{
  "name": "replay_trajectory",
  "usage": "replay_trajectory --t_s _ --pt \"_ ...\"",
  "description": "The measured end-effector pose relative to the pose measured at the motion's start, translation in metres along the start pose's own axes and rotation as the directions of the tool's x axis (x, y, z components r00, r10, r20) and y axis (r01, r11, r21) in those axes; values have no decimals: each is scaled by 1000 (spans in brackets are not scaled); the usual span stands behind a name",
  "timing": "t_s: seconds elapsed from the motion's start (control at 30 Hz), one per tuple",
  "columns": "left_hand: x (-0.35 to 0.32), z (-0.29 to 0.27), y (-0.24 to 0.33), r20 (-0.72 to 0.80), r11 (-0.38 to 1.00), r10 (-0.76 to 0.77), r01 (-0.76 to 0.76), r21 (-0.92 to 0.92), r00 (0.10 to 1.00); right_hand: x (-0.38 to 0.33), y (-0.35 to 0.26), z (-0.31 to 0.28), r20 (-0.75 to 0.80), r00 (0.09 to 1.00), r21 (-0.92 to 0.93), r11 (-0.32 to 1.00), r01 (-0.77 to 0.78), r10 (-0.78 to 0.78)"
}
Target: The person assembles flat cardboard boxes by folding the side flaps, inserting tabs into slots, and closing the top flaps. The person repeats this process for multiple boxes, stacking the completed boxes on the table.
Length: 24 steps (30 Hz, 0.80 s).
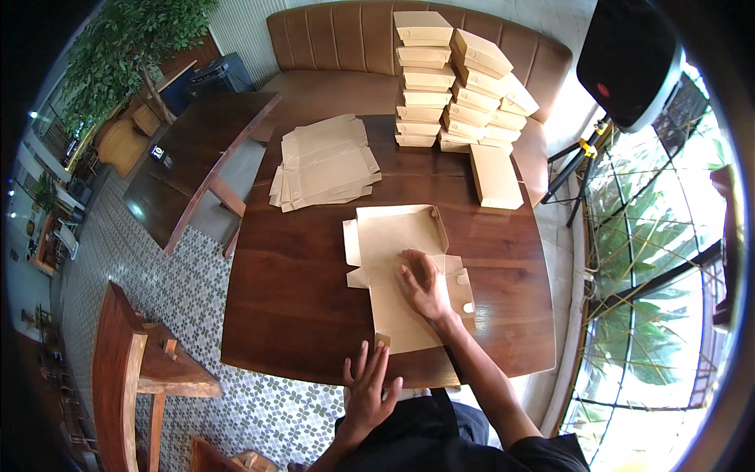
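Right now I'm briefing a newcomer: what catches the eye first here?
The tall twin stacks of folded brown cardboard boxes at the dark wooden table's far edge. Nearer, the right hand presses on an unfolded flat cardboard box blank; a pile of flat blanks lies far left.

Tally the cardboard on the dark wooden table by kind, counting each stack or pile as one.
Stacks of folded boxes: 2
Pile of flat blanks: 1
Single closed box: 1
Half-folded box under the right hand: 1
Total: 5
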<state>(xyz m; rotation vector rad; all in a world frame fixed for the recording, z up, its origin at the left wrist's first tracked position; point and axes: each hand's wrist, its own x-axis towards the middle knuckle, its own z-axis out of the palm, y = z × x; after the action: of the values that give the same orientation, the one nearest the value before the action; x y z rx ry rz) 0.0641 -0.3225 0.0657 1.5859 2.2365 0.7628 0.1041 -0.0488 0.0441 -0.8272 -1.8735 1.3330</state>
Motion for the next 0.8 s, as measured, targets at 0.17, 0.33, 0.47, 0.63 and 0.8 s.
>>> replay_trajectory --t_s 0.17,0.33,0.47,0.63,0.8 --pt "14 12 5 1 992 65 -64 113 998 -6 -8 -7 -63 995 -130 989 68 -77" --pt "21 8 -1 -14 995 92 -91 47 996 -42 -25 -11 92 975 -244 945 218 -201" --pt "38 -2 -3 -59 985 151 -145 88 987 -69 -39 -27 46 985 -232 958 170 -164" --pt "63 -14 3 -43 968 176 -165 189 983 -101 -48 -78 -347 935 -358 932 -54 -79" --pt "85 -3 28 -223 959 277 -282 12 935 -145 -43 -121 -321 926 -331 892 -307 200"
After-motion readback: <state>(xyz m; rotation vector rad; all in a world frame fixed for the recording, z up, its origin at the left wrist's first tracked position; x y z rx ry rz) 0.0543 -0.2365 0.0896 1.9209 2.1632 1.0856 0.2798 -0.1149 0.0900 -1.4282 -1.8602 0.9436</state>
